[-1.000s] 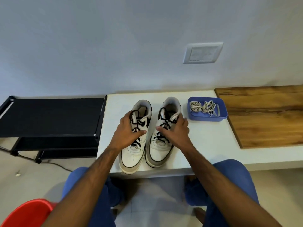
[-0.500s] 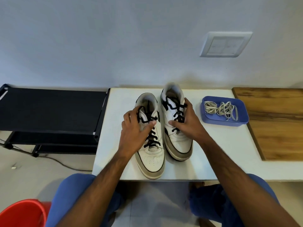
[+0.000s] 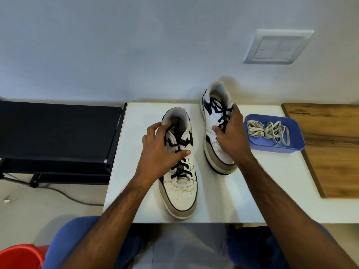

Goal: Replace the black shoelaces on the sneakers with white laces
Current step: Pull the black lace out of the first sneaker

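Two white sneakers with black laces sit on the white surface (image 3: 272, 191), toes toward the person. Left sneaker (image 3: 180, 193) lies flat near the front edge. Left hand (image 3: 161, 152) grips it across the tongue area, thumb laid over the black laces (image 3: 179, 167), fingers curled round the outer side near the collar. Right sneaker (image 3: 215, 121) sits farther back, apart from the left one and tilted, heel raised toward the wall. Right hand (image 3: 231, 136) grips it from its right side, fingers wrapped over the lacing, thumb on the inner side panel. Both pairs of black laces are threaded. White laces (image 3: 269, 131) lie in loose coils inside a blue tray (image 3: 291, 148), just right of the right sneaker. Wooden board (image 3: 334, 144) lies right of the tray. Black rack (image 3: 58, 133) stands left of the surface. Red bucket (image 3: 19, 257) at lower left on the floor.
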The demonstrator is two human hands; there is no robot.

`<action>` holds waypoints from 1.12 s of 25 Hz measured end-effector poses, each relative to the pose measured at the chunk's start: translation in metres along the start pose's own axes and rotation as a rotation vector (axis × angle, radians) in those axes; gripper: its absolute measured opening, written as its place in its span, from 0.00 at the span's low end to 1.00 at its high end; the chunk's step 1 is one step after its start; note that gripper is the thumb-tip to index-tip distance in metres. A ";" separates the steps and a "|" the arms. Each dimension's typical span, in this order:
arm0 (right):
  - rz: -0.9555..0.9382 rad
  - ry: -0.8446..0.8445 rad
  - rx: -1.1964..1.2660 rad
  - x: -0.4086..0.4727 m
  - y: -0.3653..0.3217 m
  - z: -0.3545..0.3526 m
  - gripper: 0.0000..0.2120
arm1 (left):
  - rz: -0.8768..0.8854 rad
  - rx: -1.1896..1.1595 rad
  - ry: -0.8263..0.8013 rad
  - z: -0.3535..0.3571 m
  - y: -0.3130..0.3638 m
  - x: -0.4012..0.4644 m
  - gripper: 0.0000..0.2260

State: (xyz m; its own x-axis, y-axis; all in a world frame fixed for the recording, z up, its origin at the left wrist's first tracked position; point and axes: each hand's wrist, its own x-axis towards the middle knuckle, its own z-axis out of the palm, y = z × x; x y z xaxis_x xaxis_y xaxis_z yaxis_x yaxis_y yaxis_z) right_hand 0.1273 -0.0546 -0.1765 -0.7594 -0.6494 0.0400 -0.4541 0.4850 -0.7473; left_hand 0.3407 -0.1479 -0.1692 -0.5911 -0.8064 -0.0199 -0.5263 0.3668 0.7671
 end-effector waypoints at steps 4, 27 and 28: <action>-0.264 0.205 -0.291 -0.027 -0.018 0.000 0.32 | 0.048 -0.048 0.018 0.007 0.005 0.007 0.36; -0.129 0.030 0.818 -0.009 -0.044 -0.033 0.22 | 0.196 0.160 0.232 -0.033 0.002 0.020 0.20; -0.165 0.109 0.575 -0.011 -0.040 -0.034 0.25 | 0.245 0.164 0.185 -0.029 0.005 0.017 0.16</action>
State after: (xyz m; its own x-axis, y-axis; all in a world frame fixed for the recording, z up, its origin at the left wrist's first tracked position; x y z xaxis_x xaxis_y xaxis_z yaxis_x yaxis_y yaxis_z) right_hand 0.1377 -0.0470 -0.1242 -0.7576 -0.6104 0.2312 -0.2686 -0.0313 -0.9627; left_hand 0.3454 -0.1729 -0.1470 -0.5990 -0.7501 0.2805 -0.4828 0.6177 0.6208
